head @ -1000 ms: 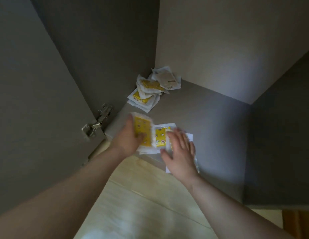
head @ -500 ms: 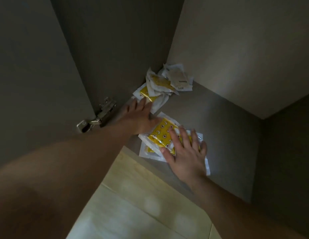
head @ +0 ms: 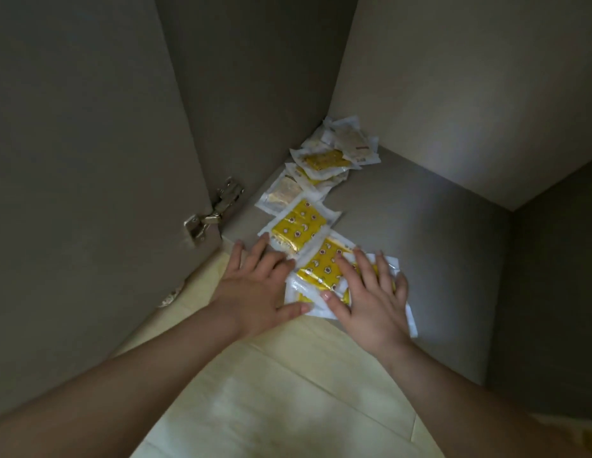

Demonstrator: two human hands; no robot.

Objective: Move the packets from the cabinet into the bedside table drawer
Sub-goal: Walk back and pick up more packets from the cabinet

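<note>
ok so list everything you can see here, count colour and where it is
stack of yellow-and-white flat plastic packets: several overlapped, count hidden; front edge of cabinet floor
single yellow-and-white packet: one; just behind the stack
pale beige-and-white packet: one; further back, by the left wall
back pile of packets: several, yellow, beige, white; back left corner
metal hinge: one, silver; between door and left wall
cabinet door: one, grey; open, left
cabinet floor: one, grey
wood-look room floor: pale; below
left hand: flat at the stack's left edge, thumb on it
right hand: flat on the stack
</note>
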